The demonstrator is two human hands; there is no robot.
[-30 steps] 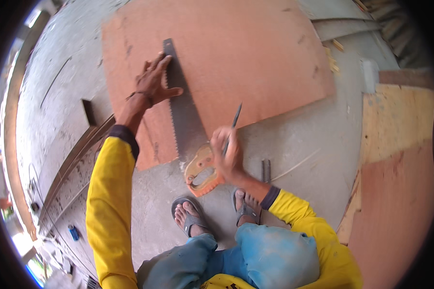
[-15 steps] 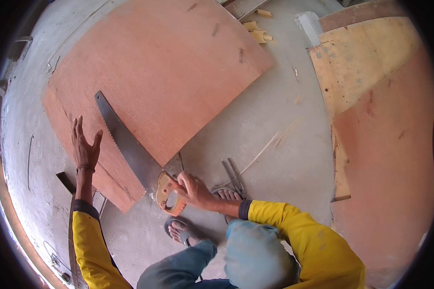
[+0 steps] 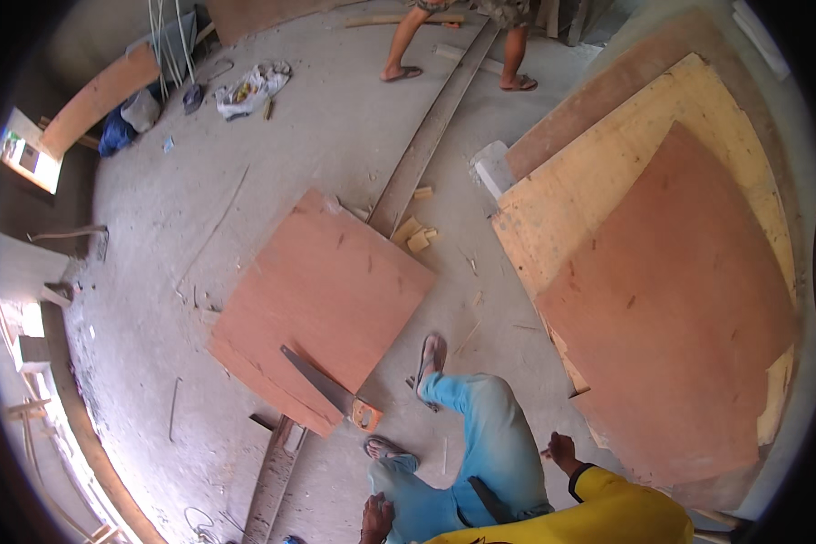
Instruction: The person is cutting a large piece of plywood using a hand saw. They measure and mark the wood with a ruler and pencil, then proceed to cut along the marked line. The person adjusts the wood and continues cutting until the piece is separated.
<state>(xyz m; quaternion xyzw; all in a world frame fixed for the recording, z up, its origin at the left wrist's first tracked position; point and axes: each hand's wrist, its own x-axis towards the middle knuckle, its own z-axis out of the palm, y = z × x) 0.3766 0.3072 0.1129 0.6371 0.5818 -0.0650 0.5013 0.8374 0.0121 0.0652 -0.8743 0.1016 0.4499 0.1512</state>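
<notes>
A handsaw [image 3: 318, 378] lies on a reddish plywood sheet [image 3: 322, 281], its blade slanting across the near part. Its orange handle reaches past the sheet's near right edge, and no hand touches it. My left hand [image 3: 377, 519] rests by my left thigh at the lower edge, fingers loosely spread and holding nothing visible. To the right of my knee, my right hand [image 3: 561, 451] hangs in the air with its fingers curled and nothing seen in them. Nearest to that hand is a second reddish plywood sheet [image 3: 671, 335], lying on a yellowish one [image 3: 553, 213].
A long channel-shaped beam [image 3: 431, 136] runs under the sawn sheet and reappears as a near end [image 3: 272, 485]. Wood offcuts [image 3: 412, 233] lie beside it. Another person's legs [image 3: 515, 54] straddle its far end. A white sack [image 3: 254, 89] sits at the far left.
My right hand has let go of the handsaw, now lying on the sheet. My left hand has left the plywood and come back to my thigh. My view has risen and widened.
</notes>
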